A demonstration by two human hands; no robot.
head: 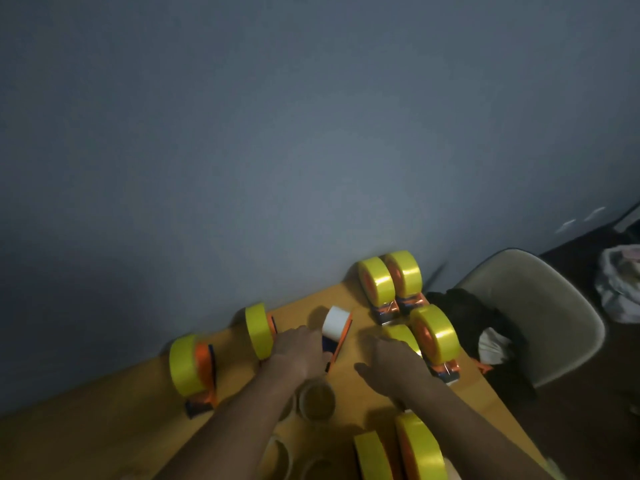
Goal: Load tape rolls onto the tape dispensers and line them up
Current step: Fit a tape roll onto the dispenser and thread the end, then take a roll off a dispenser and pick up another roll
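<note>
The white-roll dispenser (336, 332) is gripped at its handle by the left hand (299, 351). The right hand (389, 367) is laid, fingers spread, on a yellow-roll dispenser (403, 336) at its 1 o'clock; closure cannot be determined

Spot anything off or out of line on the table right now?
Yes. One dispenser carries a white roll while every other loaded roll is yellow. The line is also ragged: the left two dispensers face sideways, and the back pair by the wall sits apart. Nothing looks spilled or broken.
</note>
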